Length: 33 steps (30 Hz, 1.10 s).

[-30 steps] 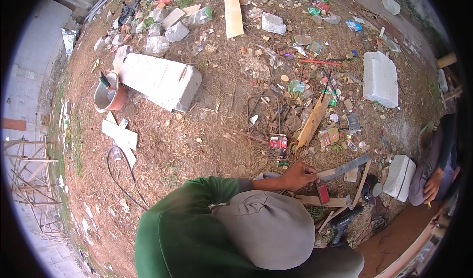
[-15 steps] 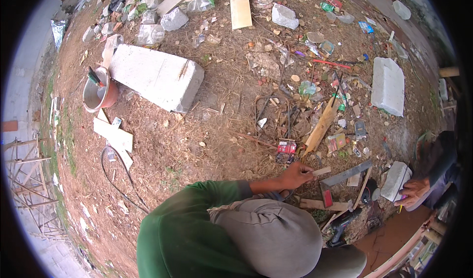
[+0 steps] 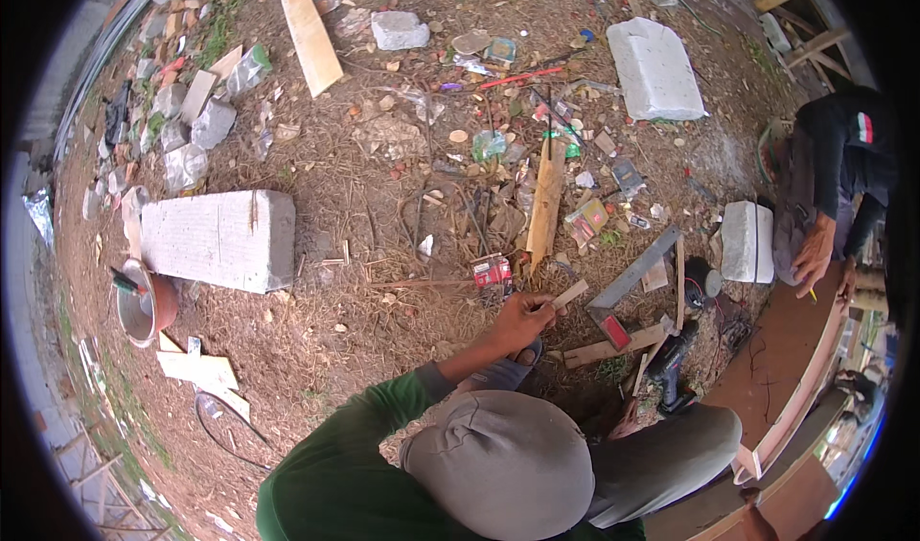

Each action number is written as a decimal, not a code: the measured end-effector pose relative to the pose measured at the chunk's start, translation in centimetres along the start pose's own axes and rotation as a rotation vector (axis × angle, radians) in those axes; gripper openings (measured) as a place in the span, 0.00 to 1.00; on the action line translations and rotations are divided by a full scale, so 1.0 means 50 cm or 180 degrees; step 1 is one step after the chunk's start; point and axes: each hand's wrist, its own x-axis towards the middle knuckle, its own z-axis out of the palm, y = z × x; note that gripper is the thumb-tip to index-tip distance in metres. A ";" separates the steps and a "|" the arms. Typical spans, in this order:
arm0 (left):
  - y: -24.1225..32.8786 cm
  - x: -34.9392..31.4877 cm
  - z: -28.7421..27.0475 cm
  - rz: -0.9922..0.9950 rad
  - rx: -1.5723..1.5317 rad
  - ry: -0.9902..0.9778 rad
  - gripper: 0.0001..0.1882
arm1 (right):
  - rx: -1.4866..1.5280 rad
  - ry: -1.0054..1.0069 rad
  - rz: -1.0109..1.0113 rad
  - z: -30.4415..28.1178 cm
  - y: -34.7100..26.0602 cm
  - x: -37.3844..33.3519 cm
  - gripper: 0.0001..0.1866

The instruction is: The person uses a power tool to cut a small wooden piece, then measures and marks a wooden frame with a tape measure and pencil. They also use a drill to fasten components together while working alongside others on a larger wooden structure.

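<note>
My left hand (image 3: 525,322), reaching out from a green sleeve, pinches one end of a short flat wood strip (image 3: 571,294). Beyond the strip lies a metal try square (image 3: 640,275) with a red patch on its stock. A wooden slat (image 3: 613,345) rests on the ground right of my left hand. Near my grey-trousered knee is a dark cordless drill (image 3: 668,368). At the lower edge, a brown shape that may be my right hand (image 3: 757,520) shows beside a board; its fingers cannot be made out.
At the right a co-worker's hand (image 3: 815,252) is by a thin yellow stick, next to a pale block (image 3: 747,242). A brown panel (image 3: 781,349) lies below. A long white block (image 3: 220,241) and a bucket (image 3: 149,301) stand left. Split wood (image 3: 547,201) and litter lie ahead.
The view has swung to the right, so the ground things sit further left. My left hand still holds the wood strip. The co-worker's hand has moved away from the pale block.
</note>
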 end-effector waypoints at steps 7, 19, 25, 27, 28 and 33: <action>0.010 -0.009 -0.009 -0.0245 0.0162 -0.0048 0.16 | 0.0737 0.0018 0.0190 0.051 0.017 -0.026 0.12; -0.040 -0.023 0.018 -0.1236 0.0487 -0.0666 0.14 | 0.0297 0.0225 -0.0466 -0.181 -0.231 -0.055 0.20; -0.052 0.033 0.064 -0.0928 0.0893 -0.0694 0.14 | 0.0782 0.0357 0.0629 -0.125 -0.285 -0.080 0.23; -0.041 0.054 0.073 -0.0803 0.0867 -0.0694 0.14 | 0.0679 0.0355 0.0747 -0.104 -0.267 -0.068 0.21; -0.035 0.067 0.077 -0.0667 0.0785 -0.0725 0.14 | 0.0674 0.0455 0.0737 -0.102 -0.261 -0.068 0.20; 0.003 0.083 0.073 -0.0390 0.1206 -0.0414 0.13 | 0.0933 0.0927 0.0832 -0.135 -0.202 -0.008 0.17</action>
